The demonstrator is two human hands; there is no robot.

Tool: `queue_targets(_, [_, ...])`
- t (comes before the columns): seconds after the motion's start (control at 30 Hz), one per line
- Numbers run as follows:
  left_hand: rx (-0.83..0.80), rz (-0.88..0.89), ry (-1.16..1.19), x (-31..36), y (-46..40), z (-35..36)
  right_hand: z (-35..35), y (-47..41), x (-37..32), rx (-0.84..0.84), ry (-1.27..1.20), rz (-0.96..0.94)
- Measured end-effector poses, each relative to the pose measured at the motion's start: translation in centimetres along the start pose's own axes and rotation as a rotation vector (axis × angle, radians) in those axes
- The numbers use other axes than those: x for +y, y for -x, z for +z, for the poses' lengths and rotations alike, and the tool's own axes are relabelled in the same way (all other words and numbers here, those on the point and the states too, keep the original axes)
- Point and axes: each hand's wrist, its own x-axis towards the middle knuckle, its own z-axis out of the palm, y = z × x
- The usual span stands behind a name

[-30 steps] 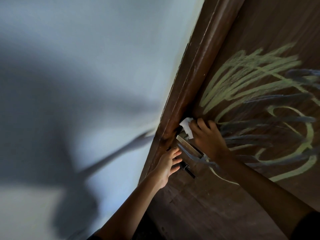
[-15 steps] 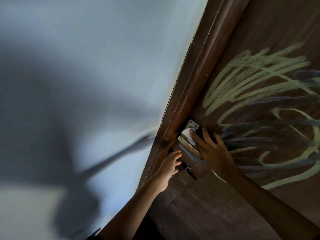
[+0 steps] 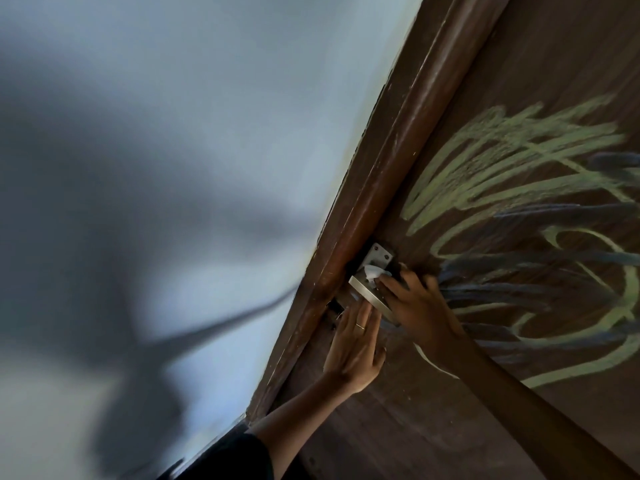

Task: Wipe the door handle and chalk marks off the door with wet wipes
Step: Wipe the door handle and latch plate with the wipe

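Observation:
A dark brown wooden door (image 3: 415,427) fills the right side. Green and blue chalk marks (image 3: 519,188) cover its upper right. The silver door handle (image 3: 370,292) sits at the door's left edge, on a metal plate (image 3: 379,255) with screws. My right hand (image 3: 420,303) reaches behind the handle and pinches a crumpled white wet wipe (image 3: 373,271) against it. My left hand (image 3: 353,344), with a ring on one finger, lies flat with straight fingers on the door just below the handle.
A brown door frame (image 3: 391,161) runs diagonally beside the door. A pale blue wall (image 3: 173,133) with soft shadows takes up the left half. My dark sleeve (image 3: 228,459) shows at the bottom.
My right hand has brought the wipe down from the door edge to behind the handle. My left hand has uncurled and now lies flat on the door below the handle.

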Motion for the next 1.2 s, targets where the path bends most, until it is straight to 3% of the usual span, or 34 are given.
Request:
queue_targets(0.17, [0.110,0.009,-0.014,0.9,-1.2,0.5,-0.4,0.1,-0.3,-0.005,-0.057,0.047])
queue_targets(0.33, [0.138,-0.111,0.221,3.3,-1.3,1.2,-1.9,0.2,-0.5,-0.029,-0.207,0.192])
queue_targets(0.5, [0.134,-0.211,0.310,4.0,-1.8,2.2,-3.2,1.5,-1.6,0.165,-0.377,0.480])
queue_targets(0.67, [0.159,-0.289,0.351,4.4,-1.3,2.9,-3.2,2.6,-2.7,0.241,-0.511,0.640])
queue_targets(0.9, [0.341,-0.381,0.563,5.0,-2.6,0.2,-3.3,3.1,-3.6,0.283,-0.601,0.692])
queue_targets(1.2, [0.271,-0.278,0.422,3.1,-2.8,1.7,-3.5,4.7,-4.0,0.324,-0.667,0.707])
